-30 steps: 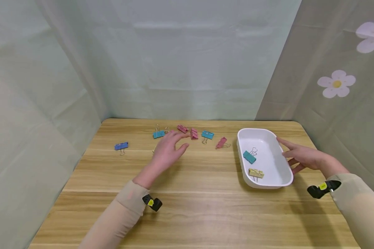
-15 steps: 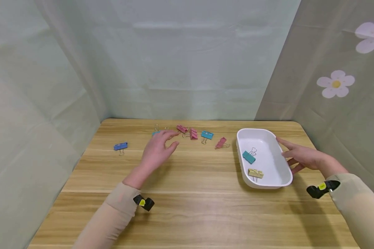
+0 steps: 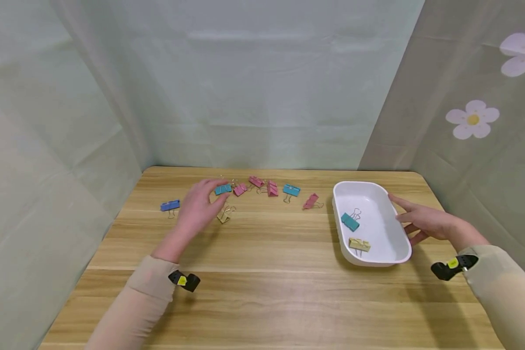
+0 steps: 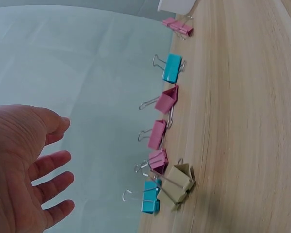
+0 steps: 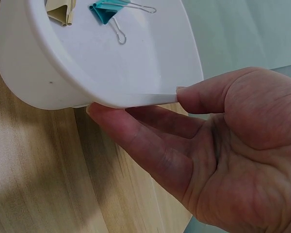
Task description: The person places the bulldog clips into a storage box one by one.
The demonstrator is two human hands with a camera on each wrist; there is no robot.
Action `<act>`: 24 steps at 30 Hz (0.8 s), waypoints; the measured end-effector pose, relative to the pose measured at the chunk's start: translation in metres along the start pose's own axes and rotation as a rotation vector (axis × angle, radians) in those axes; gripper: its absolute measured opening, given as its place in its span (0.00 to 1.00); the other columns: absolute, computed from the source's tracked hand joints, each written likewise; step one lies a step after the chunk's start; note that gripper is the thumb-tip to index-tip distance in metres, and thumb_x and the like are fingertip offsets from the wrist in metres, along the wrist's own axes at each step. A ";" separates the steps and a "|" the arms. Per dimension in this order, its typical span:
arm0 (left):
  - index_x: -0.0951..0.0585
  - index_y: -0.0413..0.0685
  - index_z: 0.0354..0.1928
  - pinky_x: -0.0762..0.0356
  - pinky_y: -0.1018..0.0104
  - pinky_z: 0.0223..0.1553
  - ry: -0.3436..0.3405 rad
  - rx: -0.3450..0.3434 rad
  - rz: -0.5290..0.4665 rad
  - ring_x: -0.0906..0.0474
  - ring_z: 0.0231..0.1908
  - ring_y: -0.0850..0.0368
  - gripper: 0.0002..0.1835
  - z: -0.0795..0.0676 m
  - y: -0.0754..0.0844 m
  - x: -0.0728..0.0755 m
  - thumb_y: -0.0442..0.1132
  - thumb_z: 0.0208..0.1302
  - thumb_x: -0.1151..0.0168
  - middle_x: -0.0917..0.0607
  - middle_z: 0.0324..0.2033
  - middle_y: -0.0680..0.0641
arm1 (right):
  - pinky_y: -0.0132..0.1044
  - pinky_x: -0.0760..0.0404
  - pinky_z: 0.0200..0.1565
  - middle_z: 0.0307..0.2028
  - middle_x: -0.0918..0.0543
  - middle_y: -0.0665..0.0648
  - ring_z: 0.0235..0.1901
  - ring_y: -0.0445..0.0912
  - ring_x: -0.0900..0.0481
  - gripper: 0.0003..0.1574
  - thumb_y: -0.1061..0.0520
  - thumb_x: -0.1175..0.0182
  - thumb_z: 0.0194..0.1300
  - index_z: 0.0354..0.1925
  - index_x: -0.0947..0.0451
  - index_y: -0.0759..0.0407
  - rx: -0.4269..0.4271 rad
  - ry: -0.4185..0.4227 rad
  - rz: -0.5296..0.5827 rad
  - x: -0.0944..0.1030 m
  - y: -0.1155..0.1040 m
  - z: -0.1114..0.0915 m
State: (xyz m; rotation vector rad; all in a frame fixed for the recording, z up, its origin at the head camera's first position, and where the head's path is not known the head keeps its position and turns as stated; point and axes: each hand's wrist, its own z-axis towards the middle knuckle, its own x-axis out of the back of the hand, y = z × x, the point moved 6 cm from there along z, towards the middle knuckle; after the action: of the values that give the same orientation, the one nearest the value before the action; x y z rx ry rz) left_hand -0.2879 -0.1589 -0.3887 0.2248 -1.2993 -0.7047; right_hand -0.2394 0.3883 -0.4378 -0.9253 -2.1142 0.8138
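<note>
My left hand (image 3: 198, 206) hovers over the left part of the table with nothing in it, thumb and fingers spread apart. Just beyond its fingertips lie a teal binder clip (image 3: 223, 189) and a yellow binder clip (image 3: 223, 217); a blue binder clip (image 3: 170, 205) is to its left. At the right, my right hand (image 3: 426, 221) holds the side of a white tray (image 3: 372, 263), thumb at the rim and fingers under it in the right wrist view. Inside the tray lie a teal binder clip (image 3: 350, 221) and a yellow binder clip (image 3: 359, 244).
Along the back of the wooden table (image 3: 262, 301) lie several pink binder clips, one pink clip (image 3: 240, 189) beside the teal one. Another teal clip (image 3: 291, 190) and a pink clip (image 3: 310, 201) are nearer the tray. A pale curtain (image 3: 262, 97) hangs behind.
My left hand has moved left from over the middle clips, uncovering the pink, teal and yellow clips. My right hand and the tray stay in place.
</note>
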 end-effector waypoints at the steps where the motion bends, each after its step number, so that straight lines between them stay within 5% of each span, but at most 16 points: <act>1: 0.22 0.51 0.67 0.36 0.36 0.66 -0.001 -0.002 0.003 0.32 0.67 0.38 0.23 0.000 -0.001 0.001 0.49 0.75 0.40 0.24 0.66 0.43 | 0.55 0.14 0.46 0.76 0.63 0.78 0.59 0.67 0.24 0.52 0.51 0.52 0.82 0.80 0.80 0.41 0.006 -0.003 -0.002 0.000 0.000 0.000; 24: 0.20 0.48 0.64 0.36 0.35 0.65 -0.099 0.076 0.117 0.32 0.65 0.34 0.21 0.002 -0.027 -0.013 0.48 0.74 0.39 0.24 0.65 0.38 | 0.55 0.14 0.46 0.76 0.61 0.76 0.57 0.64 0.22 0.53 0.53 0.51 0.81 0.80 0.79 0.39 -0.002 0.017 0.010 -0.001 0.000 0.001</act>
State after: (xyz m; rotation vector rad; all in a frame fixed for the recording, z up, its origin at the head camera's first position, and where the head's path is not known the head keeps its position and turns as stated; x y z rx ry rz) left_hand -0.3005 -0.1720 -0.4133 0.1755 -1.4236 -0.5741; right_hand -0.2395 0.3873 -0.4381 -0.9409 -2.0979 0.8067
